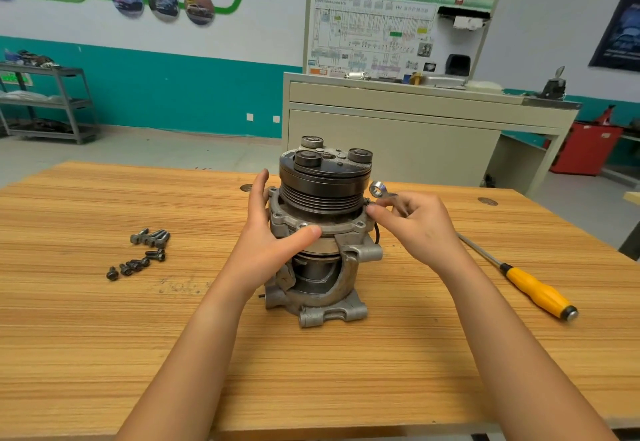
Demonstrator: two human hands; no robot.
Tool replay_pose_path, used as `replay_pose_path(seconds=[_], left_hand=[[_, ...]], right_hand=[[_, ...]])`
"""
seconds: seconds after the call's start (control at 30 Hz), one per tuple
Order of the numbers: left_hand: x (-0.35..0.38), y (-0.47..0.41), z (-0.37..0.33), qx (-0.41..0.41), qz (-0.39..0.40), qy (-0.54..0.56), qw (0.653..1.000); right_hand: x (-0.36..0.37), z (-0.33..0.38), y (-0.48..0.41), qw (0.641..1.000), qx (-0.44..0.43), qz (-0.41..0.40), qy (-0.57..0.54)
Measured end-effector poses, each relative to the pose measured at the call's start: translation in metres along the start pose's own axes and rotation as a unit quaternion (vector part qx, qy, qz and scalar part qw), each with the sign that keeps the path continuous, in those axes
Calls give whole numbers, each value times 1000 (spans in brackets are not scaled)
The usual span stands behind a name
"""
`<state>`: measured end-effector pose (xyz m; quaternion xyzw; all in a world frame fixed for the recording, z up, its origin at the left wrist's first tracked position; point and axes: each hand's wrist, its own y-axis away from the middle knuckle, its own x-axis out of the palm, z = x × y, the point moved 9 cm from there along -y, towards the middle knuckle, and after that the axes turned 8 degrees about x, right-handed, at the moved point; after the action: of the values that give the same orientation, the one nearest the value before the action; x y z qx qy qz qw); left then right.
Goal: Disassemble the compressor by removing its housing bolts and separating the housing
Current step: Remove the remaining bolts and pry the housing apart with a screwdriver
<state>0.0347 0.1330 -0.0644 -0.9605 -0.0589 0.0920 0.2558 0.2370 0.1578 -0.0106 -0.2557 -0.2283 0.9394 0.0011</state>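
The compressor (322, 281) stands upright on the wooden table (311, 371), with its black pulley (323, 186) on top. My left hand (273, 232) grips the grey upper housing flange (294, 220): the thumb presses on its front and the fingers reach up its left side. My right hand (415, 222) is at the flange's right edge, where thumb and forefinger pinch a small dark bolt (367, 201). A cutaway in the lower body shows the inside. Several removed bolts (142, 253) lie loose on the table to the left.
A ring wrench (377, 189) shows just behind my right hand. A yellow-handled screwdriver (533, 290) lies on the table to the right. Beyond the table are a cream cabinet with a wiring display board (398, 32), a metal shelf rack (52, 104) and a red stand (585, 149).
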Motion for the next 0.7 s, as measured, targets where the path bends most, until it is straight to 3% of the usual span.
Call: replay_pose_path(seconds=[0.17, 0.37, 0.53, 0.7], left_hand=[[0, 1, -2, -7, -5, -3, 1000], [0, 1, -1, -6, -10, 0, 1000], [0, 1, -1, -6, -9, -5, 1000], [0, 2, -2, -8, -10, -2, 1000]], right_hand=[[-3, 1, 3, 998, 5, -4, -70], [-2, -3, 0, 999, 33, -31, -21], [5, 1, 4, 996, 14, 32, -77], [5, -11, 6, 995, 39, -43, -84]])
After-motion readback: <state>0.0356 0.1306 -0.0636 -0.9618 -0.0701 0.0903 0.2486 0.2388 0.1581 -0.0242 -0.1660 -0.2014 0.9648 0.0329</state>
